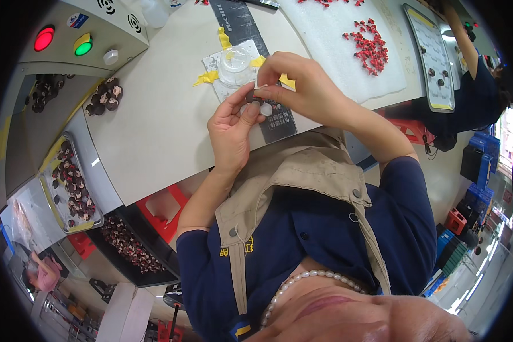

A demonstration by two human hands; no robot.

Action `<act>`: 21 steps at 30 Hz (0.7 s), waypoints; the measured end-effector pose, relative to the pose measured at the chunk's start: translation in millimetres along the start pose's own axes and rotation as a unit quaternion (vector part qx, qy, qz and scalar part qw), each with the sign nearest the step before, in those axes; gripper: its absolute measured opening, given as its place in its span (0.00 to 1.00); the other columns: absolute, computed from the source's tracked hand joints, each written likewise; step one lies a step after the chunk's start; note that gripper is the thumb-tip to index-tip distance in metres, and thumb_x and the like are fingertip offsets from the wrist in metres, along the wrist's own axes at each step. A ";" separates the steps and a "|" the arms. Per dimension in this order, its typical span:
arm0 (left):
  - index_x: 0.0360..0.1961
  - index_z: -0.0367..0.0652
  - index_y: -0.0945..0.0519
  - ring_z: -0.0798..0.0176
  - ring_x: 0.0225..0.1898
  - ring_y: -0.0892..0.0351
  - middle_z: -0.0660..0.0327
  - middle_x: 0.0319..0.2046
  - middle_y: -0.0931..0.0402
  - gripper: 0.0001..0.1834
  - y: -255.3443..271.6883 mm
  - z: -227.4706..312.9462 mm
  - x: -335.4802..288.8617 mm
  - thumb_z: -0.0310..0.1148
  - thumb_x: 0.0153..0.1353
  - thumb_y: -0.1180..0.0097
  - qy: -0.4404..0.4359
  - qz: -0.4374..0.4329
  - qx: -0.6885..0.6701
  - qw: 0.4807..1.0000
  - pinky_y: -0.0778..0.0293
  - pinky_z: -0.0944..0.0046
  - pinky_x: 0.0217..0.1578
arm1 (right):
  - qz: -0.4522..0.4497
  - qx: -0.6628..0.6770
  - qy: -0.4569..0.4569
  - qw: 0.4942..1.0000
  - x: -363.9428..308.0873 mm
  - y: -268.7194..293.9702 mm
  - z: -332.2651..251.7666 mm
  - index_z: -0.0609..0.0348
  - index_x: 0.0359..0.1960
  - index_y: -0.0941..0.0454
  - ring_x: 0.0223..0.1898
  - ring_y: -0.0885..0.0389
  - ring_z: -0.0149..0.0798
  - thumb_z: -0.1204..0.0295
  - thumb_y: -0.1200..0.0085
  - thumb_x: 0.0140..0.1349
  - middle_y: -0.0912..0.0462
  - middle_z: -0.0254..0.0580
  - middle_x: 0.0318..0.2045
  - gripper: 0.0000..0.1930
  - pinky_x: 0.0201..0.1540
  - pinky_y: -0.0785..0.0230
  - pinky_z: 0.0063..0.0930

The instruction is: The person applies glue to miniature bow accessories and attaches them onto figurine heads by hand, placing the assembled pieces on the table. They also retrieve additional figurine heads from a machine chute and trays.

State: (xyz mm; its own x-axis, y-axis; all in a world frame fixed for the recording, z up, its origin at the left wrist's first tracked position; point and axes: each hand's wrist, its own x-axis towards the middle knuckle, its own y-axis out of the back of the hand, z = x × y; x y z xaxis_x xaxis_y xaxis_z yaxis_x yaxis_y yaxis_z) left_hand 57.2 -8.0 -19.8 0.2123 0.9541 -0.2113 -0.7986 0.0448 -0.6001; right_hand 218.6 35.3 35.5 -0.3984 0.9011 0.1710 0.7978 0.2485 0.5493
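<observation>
My left hand [232,132] holds a small dark round piece [254,97] between thumb and fingers. My right hand [305,85] reaches over from the right, its thumb and fingertips pinched at the same piece. A speck of red shows at the dark piece; what exactly the right fingertips grip is hidden. By the left fingertips a small white round bit [265,109] shows. Just beyond both hands, a clear round dish [235,64] sits on a pale square plate, with yellow tape [207,77] around it.
A dark printed strip [239,25] runs under the plate. Small red parts [370,48] lie on a white foam sheet [325,43]. Dark round pieces [105,97] are heaped beside a machine [68,48] with lit buttons. A tray [98,221] stands left; another person's arm [466,48] is far right.
</observation>
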 end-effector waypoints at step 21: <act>0.48 0.29 0.28 0.67 0.38 0.22 0.51 0.43 0.25 0.16 5.4 -11.4 -10.1 0.17 0.56 0.47 -0.107 -0.018 0.079 0.991 0.22 0.70 0.34 | 0.001 0.099 -0.077 0.992 -21.5 -17.3 -2.6 0.64 0.27 0.30 0.30 0.30 0.35 0.79 0.46 0.55 0.28 0.38 0.25 0.05 0.35 0.37 0.26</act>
State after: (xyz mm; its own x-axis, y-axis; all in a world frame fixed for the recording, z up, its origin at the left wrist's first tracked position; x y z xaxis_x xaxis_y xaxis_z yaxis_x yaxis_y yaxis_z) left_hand 57.2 -20.7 -29.7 0.1305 0.9914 -0.0135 -0.8743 0.1087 -0.4731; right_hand 212.2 10.7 24.4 -0.3356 0.9413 0.0366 0.8774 0.2982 0.3758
